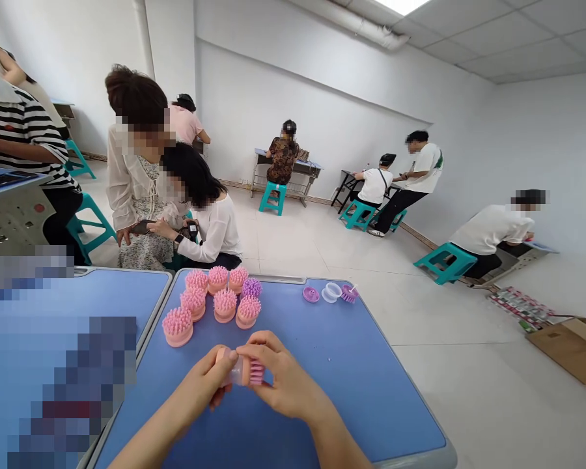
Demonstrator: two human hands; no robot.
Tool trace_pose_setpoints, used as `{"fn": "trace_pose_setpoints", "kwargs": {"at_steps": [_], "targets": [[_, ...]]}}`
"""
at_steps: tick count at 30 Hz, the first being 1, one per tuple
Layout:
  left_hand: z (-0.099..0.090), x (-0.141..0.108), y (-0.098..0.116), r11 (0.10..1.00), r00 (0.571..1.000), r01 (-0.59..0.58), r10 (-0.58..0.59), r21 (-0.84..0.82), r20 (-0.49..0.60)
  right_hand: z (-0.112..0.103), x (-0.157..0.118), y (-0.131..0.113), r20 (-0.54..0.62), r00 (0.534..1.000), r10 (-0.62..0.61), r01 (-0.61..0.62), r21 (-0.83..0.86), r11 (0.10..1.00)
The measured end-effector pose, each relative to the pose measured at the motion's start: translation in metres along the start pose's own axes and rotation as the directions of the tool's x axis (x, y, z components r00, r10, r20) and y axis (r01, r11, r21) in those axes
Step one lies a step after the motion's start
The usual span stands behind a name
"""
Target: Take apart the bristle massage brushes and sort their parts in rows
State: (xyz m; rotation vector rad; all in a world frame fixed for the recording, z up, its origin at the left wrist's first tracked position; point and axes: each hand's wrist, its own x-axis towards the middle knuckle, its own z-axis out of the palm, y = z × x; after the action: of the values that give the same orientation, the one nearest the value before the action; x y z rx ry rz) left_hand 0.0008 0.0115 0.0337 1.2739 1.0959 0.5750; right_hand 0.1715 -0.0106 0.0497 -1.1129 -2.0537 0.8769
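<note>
Between my two hands is a pink brush [254, 372] with a clear middle part, lying on its side above the blue table [351, 391], its bristles facing right. My left hand [213, 372] grips the brush's left end with thumb and fingers. Around the bristle end, the fingers of my right hand [273, 374] are wrapped. Several upright pink bristle brushes [178, 326] stand in a group beyond my left hand, with one purple brush [252, 288] at their right side.
At the table's far right lie a purple disc [311, 295], clear rings [331, 292] and a purple bristle piece [349, 294]. Two people [209, 221] are just beyond the table's far left edge. A second blue table [151, 286] adjoins on the left.
</note>
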Motion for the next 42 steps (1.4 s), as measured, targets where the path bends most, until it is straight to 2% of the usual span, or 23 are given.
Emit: {"fn": "trace_pose_setpoints", "kwargs": {"at_steps": [2,4,8,10,13,18,23,27,31,33,35,36,38,39,40,42], "targets": [[0.001,0.001,0.0,0.999,0.999,0.038,-0.038,-0.032,-0.001,0.002,-0.001,0.002,0.006,1.0,0.01,-0.01,-0.013,1.0],[0.001,0.0,0.0,0.999,0.999,0.025,-0.025,-0.034,-0.022,0.003,-0.002,0.004,0.017,0.998,0.055,-0.056,0.018,0.998],[0.002,-0.003,0.004,0.998,0.995,-0.038,0.043,0.059,-0.087,0.002,-0.002,0.008,0.054,0.968,0.247,-0.252,0.146,0.957],[0.003,-0.004,0.006,0.994,0.994,-0.048,0.057,0.103,-0.09,0.0,0.0,0.007,0.081,0.954,0.289,-0.299,0.173,0.938],[0.003,-0.003,0.004,0.997,0.997,-0.039,0.044,0.073,-0.056,-0.005,0.0,0.004,0.048,0.973,0.225,-0.229,0.126,0.965],[-0.001,0.005,-0.003,0.998,0.998,0.052,-0.053,-0.042,-0.042,-0.015,-0.003,0.003,-0.025,0.994,0.106,-0.106,0.009,0.994],[-0.001,0.009,-0.009,1.0,0.998,-0.006,0.004,-0.028,-0.064,-0.022,-0.003,0.006,-0.084,0.996,0.001,-0.001,-0.001,1.0],[0.001,0.012,-0.016,0.999,0.994,-0.044,0.045,0.008,-0.104,-0.028,-0.003,0.008,-0.189,0.982,0.005,0.0,0.026,1.0],[0.002,0.014,-0.019,0.999,0.992,-0.044,0.045,0.013,-0.114,-0.039,-0.014,0.014,-0.311,0.94,0.14,-0.1,0.14,0.985],[0.002,0.014,-0.02,0.999,0.993,-0.051,0.052,0.013,-0.102,-0.051,-0.022,0.023,-0.417,0.879,0.233,-0.155,0.212,0.965],[0.003,0.014,-0.02,0.998,0.994,-0.055,0.056,0.01,-0.095,-0.068,-0.032,0.039,-0.574,0.756,0.316,-0.22,0.232,0.948],[0.004,0.013,-0.02,0.999,0.994,-0.053,0.053,0.006,-0.097,-0.077,-0.037,0.05,-0.673,0.652,0.348,-0.279,0.214,0.936],[0.005,0.011,-0.019,0.999,0.993,-0.043,0.042,0.001,-0.106,-0.097,-0.046,0.074,-0.835,0.401,0.378,-0.457,0.175,0.872],[0.006,0.01,-0.018,0.999,0.993,-0.041,0.04,-0.001,-0.111,-0.106,-0.05,0.087,-0.861,0.337,0.38,-0.497,0.18,0.849],[0.006,0.01,-0.017,0.999,0.993,-0.043,0.042,-0.004,-0.112,-0.114,-0.054,0.1,-0.873,0.304,0.382,-0.52,0.184,0.834],[0.007,0.008,-0.015,0.999,0.993,-0.048,0.046,-0.011,-0.106,-0.126,-0.061,0.122,-0.883,0.268,0.385,-0.553,0.186,0.812]]}}
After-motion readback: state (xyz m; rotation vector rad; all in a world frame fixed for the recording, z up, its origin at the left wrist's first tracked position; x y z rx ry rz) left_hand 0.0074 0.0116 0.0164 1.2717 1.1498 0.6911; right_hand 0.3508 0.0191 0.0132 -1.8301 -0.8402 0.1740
